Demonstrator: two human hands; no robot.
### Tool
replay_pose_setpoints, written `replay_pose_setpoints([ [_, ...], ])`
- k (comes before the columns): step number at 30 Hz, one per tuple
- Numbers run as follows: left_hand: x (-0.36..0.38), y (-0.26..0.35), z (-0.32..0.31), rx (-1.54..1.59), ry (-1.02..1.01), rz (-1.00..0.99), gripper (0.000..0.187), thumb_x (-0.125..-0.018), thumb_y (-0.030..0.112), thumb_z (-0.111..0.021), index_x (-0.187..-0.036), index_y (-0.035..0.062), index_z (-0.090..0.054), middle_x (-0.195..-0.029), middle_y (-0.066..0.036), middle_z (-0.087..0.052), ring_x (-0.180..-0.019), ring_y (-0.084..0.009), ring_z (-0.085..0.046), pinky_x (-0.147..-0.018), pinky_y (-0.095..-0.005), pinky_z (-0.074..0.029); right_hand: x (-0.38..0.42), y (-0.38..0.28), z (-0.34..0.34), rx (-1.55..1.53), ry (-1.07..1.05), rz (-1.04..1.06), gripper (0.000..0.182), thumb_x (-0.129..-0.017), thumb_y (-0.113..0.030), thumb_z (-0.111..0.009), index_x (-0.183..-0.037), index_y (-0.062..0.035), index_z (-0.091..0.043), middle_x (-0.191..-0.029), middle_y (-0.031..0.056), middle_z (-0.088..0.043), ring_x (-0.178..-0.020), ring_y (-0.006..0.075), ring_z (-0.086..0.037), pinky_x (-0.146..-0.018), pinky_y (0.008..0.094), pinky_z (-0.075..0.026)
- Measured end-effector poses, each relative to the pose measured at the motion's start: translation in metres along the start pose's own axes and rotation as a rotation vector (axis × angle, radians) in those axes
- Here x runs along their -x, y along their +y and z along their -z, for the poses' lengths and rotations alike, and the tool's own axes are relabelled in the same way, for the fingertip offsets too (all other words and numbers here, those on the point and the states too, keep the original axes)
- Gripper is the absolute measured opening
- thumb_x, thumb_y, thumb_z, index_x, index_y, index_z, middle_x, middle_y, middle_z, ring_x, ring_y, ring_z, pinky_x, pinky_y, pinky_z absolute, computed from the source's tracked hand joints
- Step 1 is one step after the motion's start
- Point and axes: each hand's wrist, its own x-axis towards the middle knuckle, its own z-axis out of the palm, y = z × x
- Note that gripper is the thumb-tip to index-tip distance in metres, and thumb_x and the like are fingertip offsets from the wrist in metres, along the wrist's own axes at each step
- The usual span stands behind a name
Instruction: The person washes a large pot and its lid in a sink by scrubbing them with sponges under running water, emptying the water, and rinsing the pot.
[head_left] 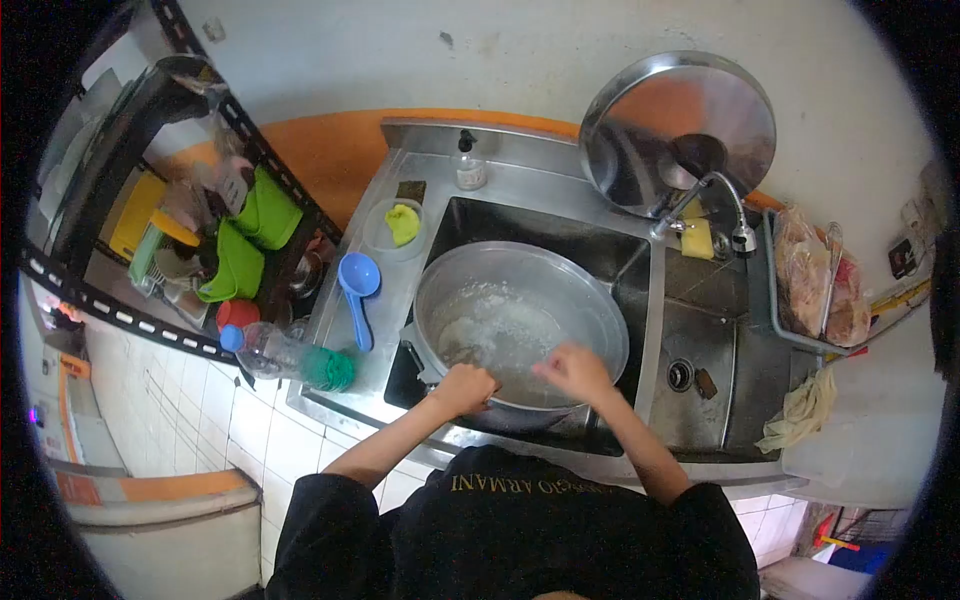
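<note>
While your left hand point(466, 386) grips the rim of the big round steel pot point(590, 305), right hand point(575, 369) dips inside w/ fingers loosely curled, holding nothing afaict.

A big round metal lid point(678, 130) leaned on the wall behind the tap point(700, 200). A blue ladle point(357, 285) lay on the counter beside a clear bowl point(392, 228) (something yellow-green was inside it). A soap bottle point(470, 165) stood behind, and a plastic bottle point(272, 350) lay at the edge.

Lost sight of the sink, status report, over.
Left hand grips pot rim. Right hand inside pot, on soapy bottom. Faucet swung clear.
</note>
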Motion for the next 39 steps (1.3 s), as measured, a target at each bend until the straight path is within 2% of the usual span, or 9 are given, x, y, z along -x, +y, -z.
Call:
replay_pose_setpoints([
  [2, -0.006, 0.001, -0.002, 0.04, 0.001, -0.018, 0.028, -0.071, 0.026, -0.069, -0.096, 0.0124, -0.066, -0.079, -0.013, -0.066, -0.076, -0.0289, -0.065, -0.066, -0.0405, -0.053, -0.02, 0.032, 0.002, 0.037, 0.175, -0.048, 0.037, -0.077, -0.036, -0.066, -0.097, -0.0045, -0.06, -0.12, 0.0192, -0.048, -0.103, 0.0355, -0.054, -0.089, 0.0427, -0.044],
  [7, -0.003, -0.006, -0.006, 0.11, -0.05, -0.075, 0.027, -0.067, 0.018, -0.067, -0.094, 0.0198, -0.068, -0.079, -0.012, -0.066, -0.077, -0.0293, -0.065, -0.067, -0.0413, -0.053, -0.109, 0.134, -0.036, 0.173, 0.478, -0.151, 0.048, -0.076, -0.028, -0.067, -0.108, 0.0038, -0.053, -0.11, 0.0213, -0.051, -0.101, 0.0365, -0.053, -0.088, 0.0423, -0.045],
  [13, 0.0, -0.004, -0.001, 0.094, -0.102, -0.065, 0.028, -0.066, 0.013, -0.064, -0.094, 0.0179, -0.067, -0.076, -0.012, -0.066, -0.073, -0.0309, -0.065, -0.066, -0.0418, -0.053, -0.158, 0.163, -0.036, 0.102, 0.196, -0.331, 0.058, -0.074, -0.029, -0.068, -0.117, 0.0034, -0.047, -0.121, 0.0254, -0.048, -0.11, 0.0383, -0.05, -0.092, 0.0428, -0.043],
  [21, -0.003, -0.005, 0.001, 0.177, -0.098, -0.063, 0.026, -0.067, 0.014, -0.064, -0.093, 0.0176, -0.067, -0.072, -0.013, -0.065, -0.068, -0.031, -0.065, -0.06, -0.0406, -0.053, -0.181, 0.201, -0.033, 0.058, 0.053, -0.481, 0.051, -0.078, -0.041, -0.062, -0.111, -0.0025, -0.057, -0.104, 0.0252, -0.059, -0.099, 0.0371, -0.058, -0.087, 0.0451, -0.045],
  [25, -0.008, -0.008, -0.01, 0.138, -0.106, -0.096, 0.021, -0.068, 0.013, -0.063, -0.089, 0.0124, -0.066, -0.078, -0.014, -0.066, -0.071, -0.0317, -0.066, -0.06, -0.0408, -0.053, -0.191, 0.22, -0.051, -0.001, 0.071, -0.437, 0.054, -0.081, -0.046, -0.057, -0.114, -0.0031, -0.056, -0.105, 0.0253, -0.059, -0.1, 0.038, -0.057, -0.088, 0.046, -0.044],
  [27, -0.009, -0.006, -0.002, 0.124, -0.162, -0.091, 0.02, -0.07, 0.011, -0.062, -0.089, 0.0116, -0.066, -0.077, -0.014, -0.065, -0.072, -0.0319, -0.066, -0.061, -0.041, -0.054, -0.198, 0.229, -0.062, -0.06, 0.111, -0.368, 0.049, -0.086, -0.045, -0.046, -0.103, -0.0016, -0.061, -0.106, 0.0216, -0.06, -0.097, 0.039, -0.057, -0.086, 0.0471, -0.045],
  [29, -0.007, -0.002, 0.005, 0.115, -0.22, -0.101, 0.02, -0.071, 0.009, -0.06, -0.09, 0.0108, -0.065, -0.077, -0.014, -0.065, -0.072, -0.032, -0.066, -0.061, -0.0413, -0.054, -0.202, 0.235, -0.069, -0.065, 0.096, -0.375, 0.05, -0.086, -0.046, -0.047, -0.107, -0.0023, -0.059, -0.108, 0.0226, -0.059, -0.1, 0.0387, -0.056, -0.087, 0.047, -0.044],
  [31, -0.002, 0.001, 0.001, 0.202, -0.069, -0.105, 0.019, -0.072, 0.004, -0.057, -0.089, 0.009, -0.064, -0.074, -0.013, -0.065, -0.072, -0.0314, -0.066, -0.061, -0.0408, -0.054, -0.197, 0.234, -0.064, -0.066, 0.08, -0.387, 0.051, -0.086, -0.046, -0.048, -0.112, -0.003, -0.057, -0.11, 0.0236, -0.058, -0.103, 0.0385, -0.055, -0.088, 0.0469, -0.043],
  [39, 0.01, -0.003, 0.007, 0.167, -0.144, -0.106, 0.017, -0.077, 0.009, -0.052, -0.092, 0.008, -0.062, -0.077, -0.014, -0.064, -0.073, -0.0313, -0.066, -0.06, -0.0417, -0.054, -0.173, 0.203, -0.029, -0.022, 0.114, -0.435, 0.049, -0.088, -0.045, -0.045, -0.096, 0.0004, -0.063, -0.097, 0.024, -0.062, -0.093, 0.0396, -0.059, -0.082, 0.0486, -0.046],
])
